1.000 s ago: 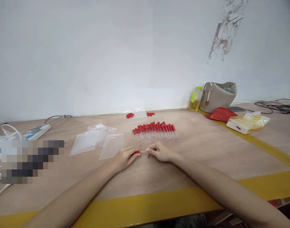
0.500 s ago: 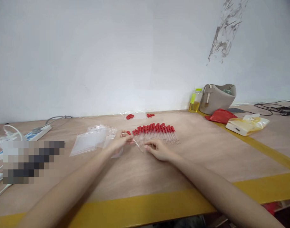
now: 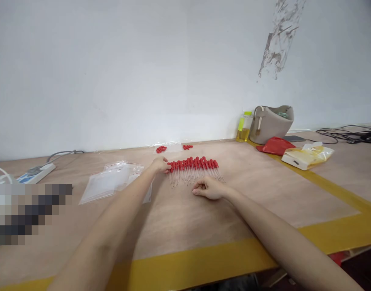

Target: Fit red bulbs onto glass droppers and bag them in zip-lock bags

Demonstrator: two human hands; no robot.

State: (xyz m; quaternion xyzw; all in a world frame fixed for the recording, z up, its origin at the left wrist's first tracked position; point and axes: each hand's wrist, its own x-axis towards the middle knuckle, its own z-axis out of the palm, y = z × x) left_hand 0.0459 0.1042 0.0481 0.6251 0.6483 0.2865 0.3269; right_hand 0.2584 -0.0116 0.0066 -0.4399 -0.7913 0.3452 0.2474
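Several glass droppers with red rubber bulbs [image 3: 197,165] lie side by side in a row on the table, bulbs toward the wall and thin tips toward me. At the row's left end my left hand [image 3: 160,165] is closed, its fingertips pinching the bulb of the outermost dropper. My right hand [image 3: 208,188] rests on the table just in front of the glass tips, with fingers curled in and nothing visible in them. Clear plastic zip bags [image 3: 108,182] lie to the left, partly behind my left forearm.
Loose red bulbs [image 3: 161,149] sit in two small groups near the wall. At the back right stand a bottle of yellow liquid [image 3: 244,127] and a grey bag [image 3: 272,125], with a red pouch [image 3: 275,146] and a torn packet [image 3: 308,157] before them. A power strip [image 3: 41,173] lies left.
My left hand has moved forward with the dropper, from a slant in front of the row to the row's left end. My right hand has stayed near the tips. The view has shifted slightly.
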